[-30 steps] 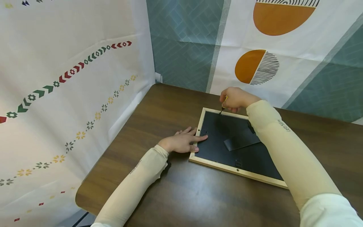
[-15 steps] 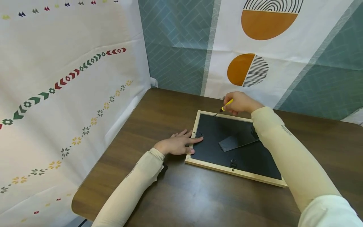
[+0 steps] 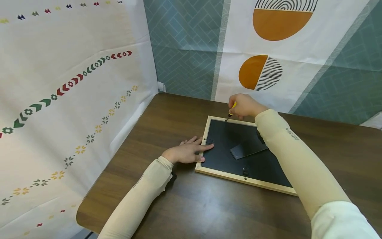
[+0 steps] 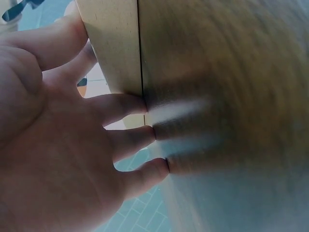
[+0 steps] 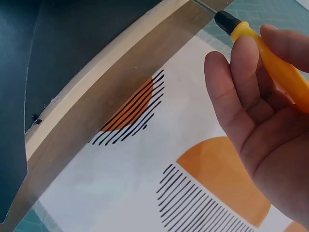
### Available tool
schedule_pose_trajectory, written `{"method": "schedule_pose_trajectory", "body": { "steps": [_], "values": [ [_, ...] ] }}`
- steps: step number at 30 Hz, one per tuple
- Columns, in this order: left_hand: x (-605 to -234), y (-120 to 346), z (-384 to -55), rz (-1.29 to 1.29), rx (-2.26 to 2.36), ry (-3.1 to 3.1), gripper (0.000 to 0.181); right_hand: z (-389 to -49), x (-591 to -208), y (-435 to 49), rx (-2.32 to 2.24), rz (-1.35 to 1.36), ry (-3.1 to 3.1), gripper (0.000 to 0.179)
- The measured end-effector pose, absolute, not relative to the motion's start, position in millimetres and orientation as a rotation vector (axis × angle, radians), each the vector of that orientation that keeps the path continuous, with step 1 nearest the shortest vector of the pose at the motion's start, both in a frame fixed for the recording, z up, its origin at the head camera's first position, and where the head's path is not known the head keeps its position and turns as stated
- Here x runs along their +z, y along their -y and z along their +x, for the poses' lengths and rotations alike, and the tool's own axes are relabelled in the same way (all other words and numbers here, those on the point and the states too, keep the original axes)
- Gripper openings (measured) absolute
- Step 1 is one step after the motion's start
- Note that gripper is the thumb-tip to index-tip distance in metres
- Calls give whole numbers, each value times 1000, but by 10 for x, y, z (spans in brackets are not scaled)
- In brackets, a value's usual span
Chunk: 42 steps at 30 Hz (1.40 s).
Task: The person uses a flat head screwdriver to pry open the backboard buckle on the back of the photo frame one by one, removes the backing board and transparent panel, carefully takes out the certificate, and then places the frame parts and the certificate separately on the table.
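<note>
A picture frame (image 3: 221, 173) of pale wood lies back side up on the table, with a black backing board (image 3: 222, 157) in it. My left hand (image 3: 189, 151) is spread over the frame's left side, thumb and index finger on top and the other fingertips down at the tabletop. Past the far edge, my right hand (image 3: 245, 105) grips a screwdriver (image 5: 277, 63) with a yellow and black handle. Its thin shaft slants down to the inner edge of the frame's far rail, near the far left corner. A black stand leg (image 3: 246, 149) lies across the backing.
The brown wooden table (image 3: 179, 205) has a rounded left corner. White patterned cloth (image 3: 74, 109) hangs along its left side, and a teal and white cloth (image 3: 191, 66) with orange shapes hangs behind it. My right sleeve covers the frame's right part.
Over the last half second my right hand has shifted slightly left and the screwdriver stands steeper, its tip still at the far rail. My left hand stays put on the frame.
</note>
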<state>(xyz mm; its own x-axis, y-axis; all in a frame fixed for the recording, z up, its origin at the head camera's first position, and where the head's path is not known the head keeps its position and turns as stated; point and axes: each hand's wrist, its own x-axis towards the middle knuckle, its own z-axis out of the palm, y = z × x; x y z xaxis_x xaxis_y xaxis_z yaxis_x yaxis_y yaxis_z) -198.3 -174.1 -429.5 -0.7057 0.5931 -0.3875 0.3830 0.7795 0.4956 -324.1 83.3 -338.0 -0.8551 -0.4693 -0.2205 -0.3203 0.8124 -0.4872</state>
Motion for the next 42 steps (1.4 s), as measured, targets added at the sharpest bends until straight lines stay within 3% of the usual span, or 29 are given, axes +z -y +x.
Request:
{"method": "schedule_pose_trajectory", "body": {
  "steps": [13,20,29,42],
  "values": [
    [-4319,1690,-1988,730,504,-2442,63,-3338,-3516,-1222,-804,-506,-2608,15],
    [-4316,1701,-1977,754,516,-2432,63,-3040,-3613,-1620,-910,-489,-2616,13],
    [-4302,1743,-1963,684,552,-2422,65,-2776,-3546,-2063,-633,-554,-2785,17],
    [-4293,1702,-1968,723,582,-2413,65,-2430,-3619,-2249,-473,-584,-2877,17]
  ]
}}
